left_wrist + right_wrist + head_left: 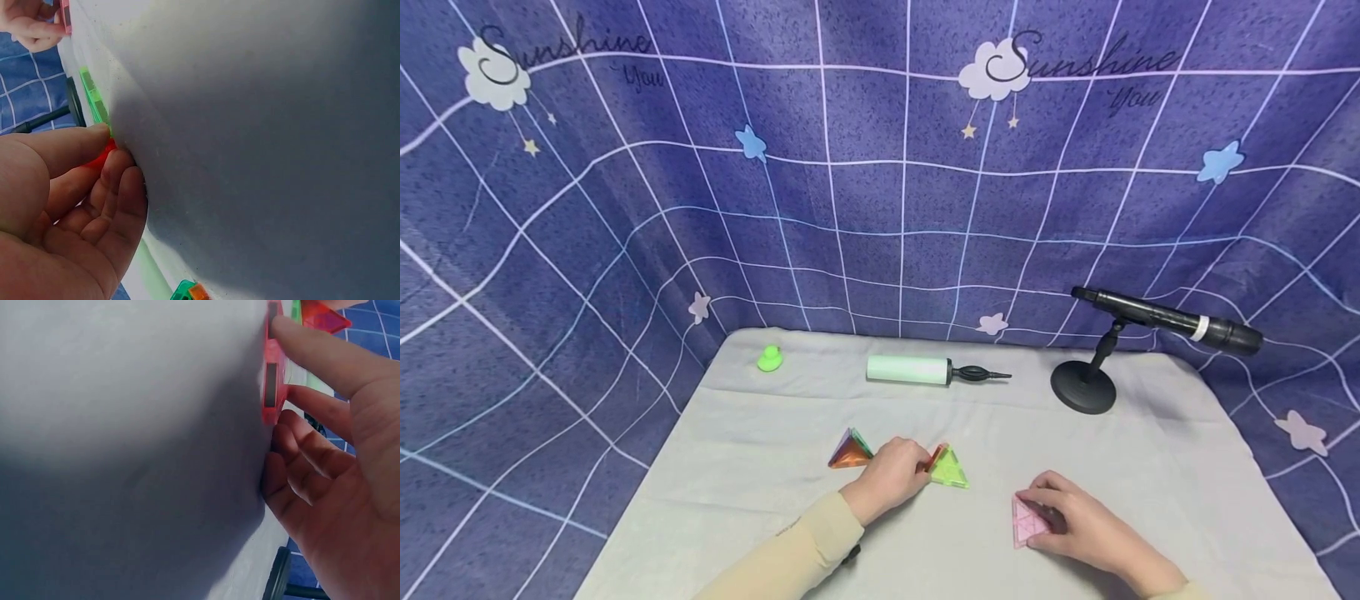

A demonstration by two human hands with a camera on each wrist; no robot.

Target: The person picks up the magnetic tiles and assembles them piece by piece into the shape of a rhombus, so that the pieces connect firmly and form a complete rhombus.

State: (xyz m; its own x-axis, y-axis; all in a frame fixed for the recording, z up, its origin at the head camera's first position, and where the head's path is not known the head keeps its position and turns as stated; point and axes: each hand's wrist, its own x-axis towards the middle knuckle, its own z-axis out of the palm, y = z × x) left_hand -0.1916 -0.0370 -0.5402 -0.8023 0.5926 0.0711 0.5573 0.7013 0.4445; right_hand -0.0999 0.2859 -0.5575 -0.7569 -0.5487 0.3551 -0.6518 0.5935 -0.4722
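Observation:
My left hand [891,475] pinches a translucent red magnetic tile [937,454] between thumb and fingers, low over the tabletop. Touching its right side is a yellow-green triangular magnetic tile [950,469], whose edge also shows beside the thumb in the left wrist view. Farther right, my right hand [1086,521] grips a pink triangular magnetic tile [1028,522] by its edges, thumb on the near side. Dark magnet strips line the pink tile's edge in the right wrist view. Left of my left hand, orange, purple and green tiles [850,452] lean together in a small pyramid.
Toward the back lies a pale green hand pump [910,370] with a black nozzle. A small bright green rubber duck-like toy [770,359] sits back left. A black microphone [1180,321] on a round-based stand [1084,387] occupies the back right. Blue patterned curtain surrounds the table.

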